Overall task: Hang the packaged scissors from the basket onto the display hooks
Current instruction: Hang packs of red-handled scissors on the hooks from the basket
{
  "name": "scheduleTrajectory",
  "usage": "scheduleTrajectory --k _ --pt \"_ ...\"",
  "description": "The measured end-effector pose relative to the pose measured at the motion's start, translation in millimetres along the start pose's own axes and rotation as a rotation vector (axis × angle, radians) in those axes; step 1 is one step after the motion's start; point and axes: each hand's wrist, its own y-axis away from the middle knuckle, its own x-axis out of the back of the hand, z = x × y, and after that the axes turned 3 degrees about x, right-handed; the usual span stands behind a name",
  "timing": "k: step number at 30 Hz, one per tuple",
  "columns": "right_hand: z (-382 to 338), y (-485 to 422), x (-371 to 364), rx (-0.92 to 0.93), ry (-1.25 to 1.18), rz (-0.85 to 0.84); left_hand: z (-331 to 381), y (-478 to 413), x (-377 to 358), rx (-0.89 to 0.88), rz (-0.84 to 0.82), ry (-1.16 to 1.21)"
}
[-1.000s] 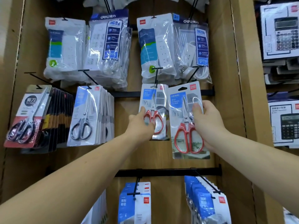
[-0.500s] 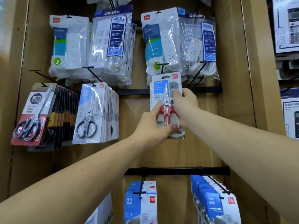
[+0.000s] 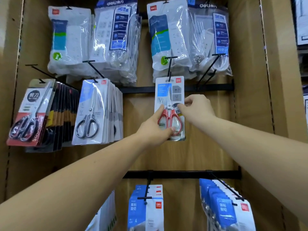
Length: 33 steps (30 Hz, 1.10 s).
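Red-handled scissors pack [image 3: 169, 90] hangs on the black display hook [image 3: 169, 67], just under the power-strip bags [image 3: 168, 39]. Our left hand [image 3: 154, 130] grips its lower part, thumb on the front. Our right hand [image 3: 199, 108] pinches its right edge. Silver scissors packs [image 3: 90, 112] hang to the left.

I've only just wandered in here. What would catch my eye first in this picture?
Two bare arms reach up to a red-handled scissors pack at the middle of the wooden display, hanging on a black hook; the left hand grips its lower part and the right hand pinches its right edge. Above hang shiny bags of power strips, and to the left a thick row of silver scissors packs.
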Motion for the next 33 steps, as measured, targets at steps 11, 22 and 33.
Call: scheduleTrajectory --k 11,22,33 --pt "14.1 56.7 5.3 0.026 0.141 -0.057 -21.0 37.4 0.6 0.014 0.048 -0.039" --pt "7.5 239.7 -37.0 0.013 0.111 -0.402 -117.0 203.4 -4.1 0.091 -0.069 -0.09" --pt "37.3 605.6 -146.4 -0.116 -0.147 -1.303 -312.1 493.3 -10.2 0.638 -0.31 -0.111"
